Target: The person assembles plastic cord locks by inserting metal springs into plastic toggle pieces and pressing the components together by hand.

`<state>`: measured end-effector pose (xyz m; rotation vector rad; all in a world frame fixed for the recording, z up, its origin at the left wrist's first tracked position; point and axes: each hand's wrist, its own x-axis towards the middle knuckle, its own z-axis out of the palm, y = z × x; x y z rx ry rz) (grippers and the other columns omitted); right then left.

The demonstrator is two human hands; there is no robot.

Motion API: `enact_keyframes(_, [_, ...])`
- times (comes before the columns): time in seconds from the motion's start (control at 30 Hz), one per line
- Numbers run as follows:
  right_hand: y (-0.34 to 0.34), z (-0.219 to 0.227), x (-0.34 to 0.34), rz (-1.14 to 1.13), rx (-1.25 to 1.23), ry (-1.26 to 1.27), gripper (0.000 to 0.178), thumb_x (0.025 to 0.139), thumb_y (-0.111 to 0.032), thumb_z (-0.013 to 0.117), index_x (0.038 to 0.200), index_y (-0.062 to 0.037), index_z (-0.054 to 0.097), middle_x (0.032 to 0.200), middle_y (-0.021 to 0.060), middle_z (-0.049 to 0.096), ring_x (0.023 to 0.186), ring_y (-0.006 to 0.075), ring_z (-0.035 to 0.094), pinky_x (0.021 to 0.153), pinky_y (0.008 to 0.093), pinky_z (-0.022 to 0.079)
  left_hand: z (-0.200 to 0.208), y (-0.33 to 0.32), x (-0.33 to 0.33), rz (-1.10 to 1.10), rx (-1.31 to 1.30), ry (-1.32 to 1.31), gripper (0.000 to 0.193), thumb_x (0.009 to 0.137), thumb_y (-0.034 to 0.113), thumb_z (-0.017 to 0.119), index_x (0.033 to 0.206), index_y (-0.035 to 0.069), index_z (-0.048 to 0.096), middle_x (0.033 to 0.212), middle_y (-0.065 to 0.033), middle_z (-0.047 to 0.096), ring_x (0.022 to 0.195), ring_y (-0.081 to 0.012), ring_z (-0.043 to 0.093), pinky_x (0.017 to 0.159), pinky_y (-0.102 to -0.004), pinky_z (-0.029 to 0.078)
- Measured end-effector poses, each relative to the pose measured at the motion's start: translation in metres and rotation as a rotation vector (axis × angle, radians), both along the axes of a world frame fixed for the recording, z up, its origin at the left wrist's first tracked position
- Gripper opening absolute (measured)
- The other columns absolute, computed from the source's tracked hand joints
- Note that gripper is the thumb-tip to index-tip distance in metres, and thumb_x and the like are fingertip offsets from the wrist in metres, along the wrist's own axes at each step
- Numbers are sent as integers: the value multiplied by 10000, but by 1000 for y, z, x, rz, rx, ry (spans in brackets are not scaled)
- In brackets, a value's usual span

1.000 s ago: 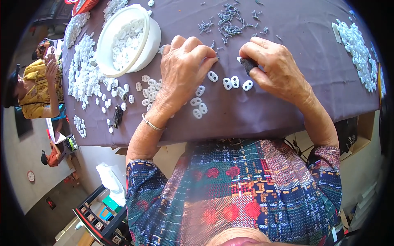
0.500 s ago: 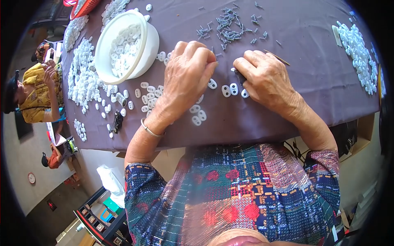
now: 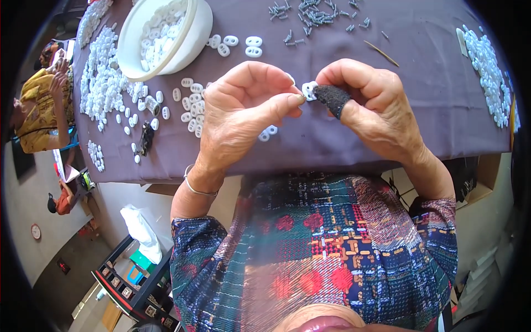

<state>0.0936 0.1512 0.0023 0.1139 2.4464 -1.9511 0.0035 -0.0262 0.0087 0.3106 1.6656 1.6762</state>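
Above the table's near part, my two hands meet over the dark cloth. My right hand (image 3: pixel 381 105), its thumb wrapped in a black fabric cover (image 3: pixel 332 100), pinches a small white two-hole plastic piece (image 3: pixel 309 91). Close against that piece, the thumb and fingers of my left hand (image 3: pixel 235 108) are drawn together. Whatever they hold, if anything, is too small to make out. Similar white two-hole pieces (image 3: pixel 193 105) lie loose left of my left wrist, and a couple more (image 3: pixel 268 133) show just under that hand. Two others (image 3: pixel 254 47) sit beyond it.
A white plastic bowl (image 3: pixel 198 44) full of white pieces stands at the far left, beside a large heap of small white parts (image 3: pixel 102 72). Metal springs (image 3: pixel 318 16) are scattered at the far side. A thin wooden stick (image 3: pixel 381 53) lies beyond my right hand. More white parts (image 3: pixel 487 72) lie far right.
My hands were apart, palms down over the table. Now they are turned up and brought together, with the white piece showing in the right. The whole view has shifted slightly.
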Motion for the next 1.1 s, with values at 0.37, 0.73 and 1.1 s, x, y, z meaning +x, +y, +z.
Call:
enact_keyframes(0.37, [-12, -7, 5, -27, 4, 22, 191, 785, 33, 483, 953, 23, 573, 766, -21, 542, 670, 18, 474, 584, 166, 393, -4, -6, 6, -11, -26, 36, 201, 757, -5, 689, 923, -19, 576, 831, -80, 638, 729, -135, 638, 590, -196, 492])
enact_keyframes(0.73, [-19, -21, 7, -49, 86, 108, 168, 752, 46, 523, 909, 31, 579, 736, 20, 554, 669, 56, 502, 591, 197, 412, -10, -8, 12, 9, -51, 182, 161, 759, -39, 668, 893, -34, 580, 798, -65, 624, 723, -106, 612, 651, -203, 507])
enact_keyframes(1.1, [-25, -36, 8, -32, 130, 166, 183, 725, 40, 494, 890, 36, 575, 696, 48, 562, 627, 107, 523, 577, 230, 422, -16, -12, 14, -5, -84, 216, 159, 763, -27, 668, 894, -25, 578, 782, -40, 616, 698, -86, 597, 632, -199, 500])
